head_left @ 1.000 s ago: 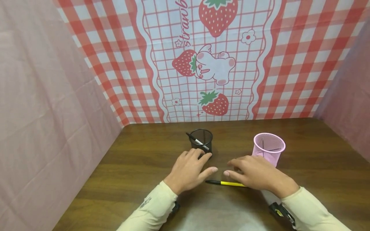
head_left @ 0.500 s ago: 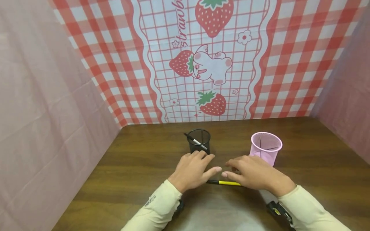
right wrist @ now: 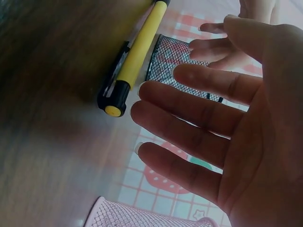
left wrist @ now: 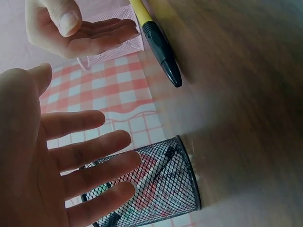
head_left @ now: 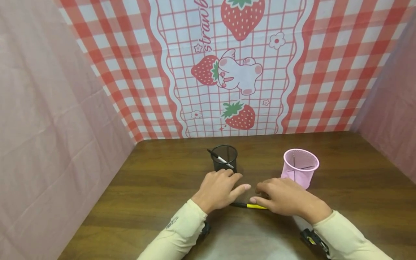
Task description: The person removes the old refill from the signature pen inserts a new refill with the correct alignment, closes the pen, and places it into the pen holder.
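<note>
My left hand [head_left: 218, 189] hovers in front of a black mesh pen cup [head_left: 225, 159], fingers spread and holding nothing. Inside that cup leans a black-and-white pen [head_left: 221, 159]. Beside a pink mesh pen cup [head_left: 299, 168], my right hand [head_left: 287, 196] is held with relaxed fingers and an empty palm, as the right wrist view shows. On the table between and below the hands lies a yellow-and-black pen [head_left: 255, 206]; the right hand hides its yellow end in the head view. The right wrist view shows this pen's clip and its yellow end cap.
Everything stands on a brown wooden table [head_left: 156, 187]. Behind it hangs a red-and-white checked cloth [head_left: 238, 72] printed with strawberries. Pale pink cloth walls [head_left: 65, 126] close off both sides. Each wrist wears a small black camera [head_left: 313, 240].
The left hand has shifted slightly right, nearer the right hand, which has hardly moved. The cups and pens stay in place; the head view has shifted a little.
</note>
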`<state>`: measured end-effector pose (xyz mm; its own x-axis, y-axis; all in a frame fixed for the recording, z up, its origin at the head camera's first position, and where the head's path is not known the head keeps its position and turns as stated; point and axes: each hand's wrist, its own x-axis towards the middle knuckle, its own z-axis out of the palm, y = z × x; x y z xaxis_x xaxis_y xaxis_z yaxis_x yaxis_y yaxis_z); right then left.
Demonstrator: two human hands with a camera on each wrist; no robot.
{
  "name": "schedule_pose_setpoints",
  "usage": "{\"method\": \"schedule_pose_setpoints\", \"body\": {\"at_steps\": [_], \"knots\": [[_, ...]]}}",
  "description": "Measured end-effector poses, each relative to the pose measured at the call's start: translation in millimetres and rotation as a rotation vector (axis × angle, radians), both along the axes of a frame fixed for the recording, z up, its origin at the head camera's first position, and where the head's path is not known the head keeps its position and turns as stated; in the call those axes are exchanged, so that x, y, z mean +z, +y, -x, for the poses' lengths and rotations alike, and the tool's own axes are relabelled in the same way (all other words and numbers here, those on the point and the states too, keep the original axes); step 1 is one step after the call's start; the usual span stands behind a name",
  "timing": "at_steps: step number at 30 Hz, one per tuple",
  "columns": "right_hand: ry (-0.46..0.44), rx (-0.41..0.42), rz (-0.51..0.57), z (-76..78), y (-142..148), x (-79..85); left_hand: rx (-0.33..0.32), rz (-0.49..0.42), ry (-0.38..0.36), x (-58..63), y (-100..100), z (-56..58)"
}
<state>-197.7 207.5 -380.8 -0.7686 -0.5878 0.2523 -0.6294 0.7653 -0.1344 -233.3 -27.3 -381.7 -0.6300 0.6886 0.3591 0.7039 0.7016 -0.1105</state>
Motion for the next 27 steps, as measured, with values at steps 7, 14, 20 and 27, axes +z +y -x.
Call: {"method": "schedule_pose_setpoints", "body": {"at_steps": [7,14,20,27], "knots": [[-0.001,0.026,-0.01,0.9,-3.4,-6.5,0.006,0.009,-0.013,-3.9,-2.4,0.2],[0.007,0.032,-0.033,2.2,-4.1,-8.8,-0.006,-0.011,-0.013,-5.3,-2.2,2.7],[-0.021,0.053,-0.042,0.4,-6.2,-9.6,0.01,-0.005,-0.017,-6.9,-2.4,0.5],[-0.012,0.06,-0.064,-1.3,-8.6,-13.4,-0.003,0.006,0.032,-8.2,-0.5,-1.4]]}}
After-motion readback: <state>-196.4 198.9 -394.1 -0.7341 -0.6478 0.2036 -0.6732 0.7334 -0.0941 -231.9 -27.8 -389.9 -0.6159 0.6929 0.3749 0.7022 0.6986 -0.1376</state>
